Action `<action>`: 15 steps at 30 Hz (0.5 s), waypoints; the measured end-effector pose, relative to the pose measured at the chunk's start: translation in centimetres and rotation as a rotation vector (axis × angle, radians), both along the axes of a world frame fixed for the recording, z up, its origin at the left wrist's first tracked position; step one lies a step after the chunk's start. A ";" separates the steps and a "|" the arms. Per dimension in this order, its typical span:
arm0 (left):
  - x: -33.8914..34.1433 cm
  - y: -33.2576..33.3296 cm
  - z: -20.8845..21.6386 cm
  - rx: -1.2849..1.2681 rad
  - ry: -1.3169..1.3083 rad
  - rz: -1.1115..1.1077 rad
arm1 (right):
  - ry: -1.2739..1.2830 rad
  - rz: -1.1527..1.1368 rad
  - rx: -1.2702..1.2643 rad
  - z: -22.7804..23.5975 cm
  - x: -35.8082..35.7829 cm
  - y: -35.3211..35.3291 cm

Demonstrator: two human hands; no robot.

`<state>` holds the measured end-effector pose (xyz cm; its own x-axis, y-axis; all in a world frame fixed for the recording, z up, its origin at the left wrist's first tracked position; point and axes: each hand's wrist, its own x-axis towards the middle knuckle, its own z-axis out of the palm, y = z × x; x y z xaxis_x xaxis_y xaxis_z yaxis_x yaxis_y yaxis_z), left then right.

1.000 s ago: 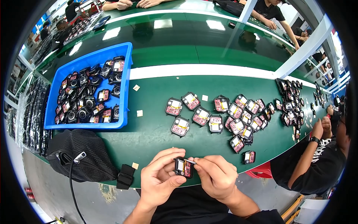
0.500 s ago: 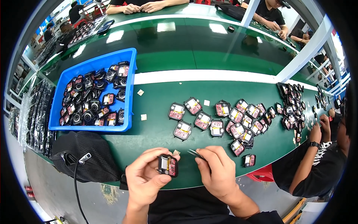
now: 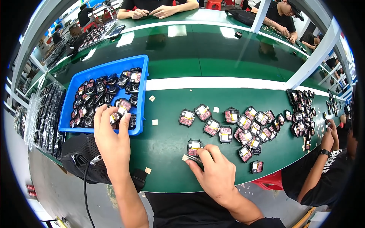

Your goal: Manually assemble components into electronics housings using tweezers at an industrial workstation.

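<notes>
Over the blue bin [image 3: 141,95], my left hand [image 3: 112,140] has its thumb and fingers bent around a black-rimmed watch module [image 3: 123,106], close to the heaped modules. My fingers partly hide what lies beneath them. My right hand [image 3: 215,167] is closed on thin tweezers [image 3: 194,160], with a small pale square piece [image 3: 185,157] at their tip. Just beyond the tweezers, a watch module [image 3: 194,145] with a pink board and yellow strip lies on the green table [image 3: 167,133], against or very near my right fingers.
Several watch modules [image 3: 245,136] lie grouped right of centre, with a denser pile [image 3: 300,114] farther right. Loose pale squares [image 3: 154,122] dot the table. A black mesh bag [image 3: 78,154] sits below the bin. A co-worker [image 3: 315,178] sits at right; another's hands [image 3: 152,13] rest across the bench.
My left hand has gone from the table's front to the bin, left and away from me. My right hand has moved slightly left, and the nearest module now lies closer to me.
</notes>
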<state>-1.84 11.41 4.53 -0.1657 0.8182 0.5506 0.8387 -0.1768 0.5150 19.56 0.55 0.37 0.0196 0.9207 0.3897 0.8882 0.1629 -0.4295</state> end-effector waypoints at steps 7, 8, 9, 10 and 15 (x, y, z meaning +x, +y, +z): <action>2.2 -4.6 -1.0 0.068 -0.183 -0.322 | 0.074 -0.041 -0.033 0.1 -0.3 0.2; 2.3 -5.5 -1.4 0.007 -0.242 -0.421 | 0.124 -0.013 -0.023 0.0 -0.2 0.2; 2.6 -6.5 -2.0 -0.061 -0.376 -0.480 | 0.175 0.015 -0.014 -0.1 -0.1 0.2; 3.6 -7.2 -2.4 -0.127 -0.525 -0.561 | 0.160 -0.005 -0.011 0.3 0.6 -0.1; 5.9 -9.4 -4.1 -0.367 -0.929 -0.582 | 0.454 0.127 -0.044 0.5 1.6 -0.6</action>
<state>4.07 1.98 0.40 0.0726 0.9891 0.1278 -0.0499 -0.1243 0.9910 21.18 -0.04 0.85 0.0652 0.9421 0.3288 0.5836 0.2312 -0.7784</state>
